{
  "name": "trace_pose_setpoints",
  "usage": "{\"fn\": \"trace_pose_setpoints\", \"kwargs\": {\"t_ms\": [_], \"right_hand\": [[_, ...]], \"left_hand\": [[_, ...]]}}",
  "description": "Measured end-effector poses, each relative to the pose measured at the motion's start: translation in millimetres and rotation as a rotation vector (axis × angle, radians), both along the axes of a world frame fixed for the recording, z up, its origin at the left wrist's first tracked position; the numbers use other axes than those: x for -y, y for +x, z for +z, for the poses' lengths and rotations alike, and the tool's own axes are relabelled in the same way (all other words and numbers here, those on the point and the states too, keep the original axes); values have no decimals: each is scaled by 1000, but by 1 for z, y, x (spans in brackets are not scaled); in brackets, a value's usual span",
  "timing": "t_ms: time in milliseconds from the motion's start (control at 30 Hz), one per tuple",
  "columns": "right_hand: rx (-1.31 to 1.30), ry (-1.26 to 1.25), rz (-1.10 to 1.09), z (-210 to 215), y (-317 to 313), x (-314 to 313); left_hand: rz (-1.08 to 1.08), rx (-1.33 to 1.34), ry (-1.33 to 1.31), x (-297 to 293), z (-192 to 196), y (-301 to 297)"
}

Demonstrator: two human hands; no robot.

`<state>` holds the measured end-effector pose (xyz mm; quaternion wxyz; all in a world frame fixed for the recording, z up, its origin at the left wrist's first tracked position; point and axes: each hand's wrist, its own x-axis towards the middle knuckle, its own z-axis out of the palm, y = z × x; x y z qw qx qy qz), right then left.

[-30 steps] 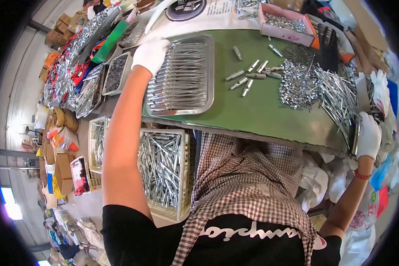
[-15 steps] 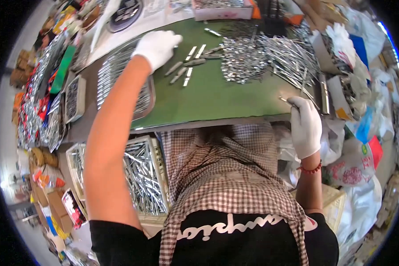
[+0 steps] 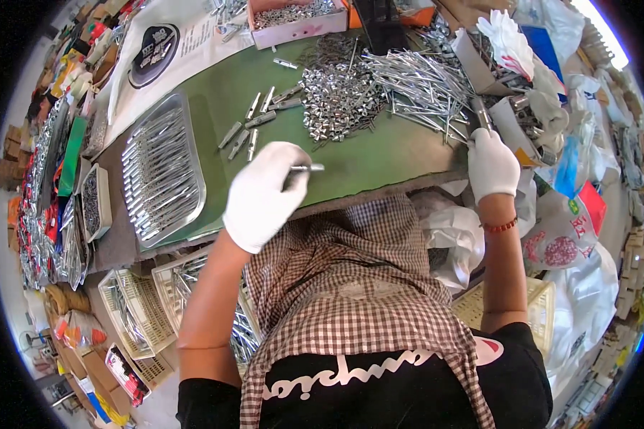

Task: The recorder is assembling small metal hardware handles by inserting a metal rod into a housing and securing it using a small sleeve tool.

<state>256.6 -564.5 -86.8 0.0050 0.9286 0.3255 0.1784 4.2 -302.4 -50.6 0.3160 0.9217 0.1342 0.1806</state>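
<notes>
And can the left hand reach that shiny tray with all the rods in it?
Probably yes: the left hand is just right of the metal tray, with only bare green mat between them. It does hold a small metal piece, though.

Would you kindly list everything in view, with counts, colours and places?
Green mat: one, green, centre
Metal tray: one, silver, mat's left end
Slim rods: many, silver, in the tray
Short tubes: several, silver, loose mid-mat
Small fittings: one heap, silver, beside the tubes
Long pins: one pile, silver, mat's right end
Pink box: one, pink, mat's far edge
Slatted baskets: at least three, cream, lower left and right
Spare glove: one, white, upper right
Background goods: many, mixed colours, picture's rim, indistinct
Checked apron: one, brown and white, lower centre
Bracelet: one, red, right wrist
Left hand: one, white-gloved, near mat edge, holding a silver piece
Right hand: one, white-gloved, mat's right edge, touching a metal cylinder
</notes>
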Motion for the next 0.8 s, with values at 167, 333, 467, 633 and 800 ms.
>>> {"fn": "trace_pose_setpoints", "kwargs": {"t_ms": [167, 333, 467, 633, 800], "right_hand": [[85, -38, 106, -3, 24, -27], [-30, 41, 80, 17, 23, -44], [-127, 253, 397, 34, -17, -42], [-281, 287, 703, 11, -66, -53], [-256, 316, 646, 3, -74, -56]], "left_hand": [[-23, 127, 80, 20, -25, 11], [33, 83, 228, 32, -34, 15], [116, 125, 190, 43, -36, 16], [124, 179, 216, 51, -41, 20], [152, 126, 231, 55, -40, 20]]}}
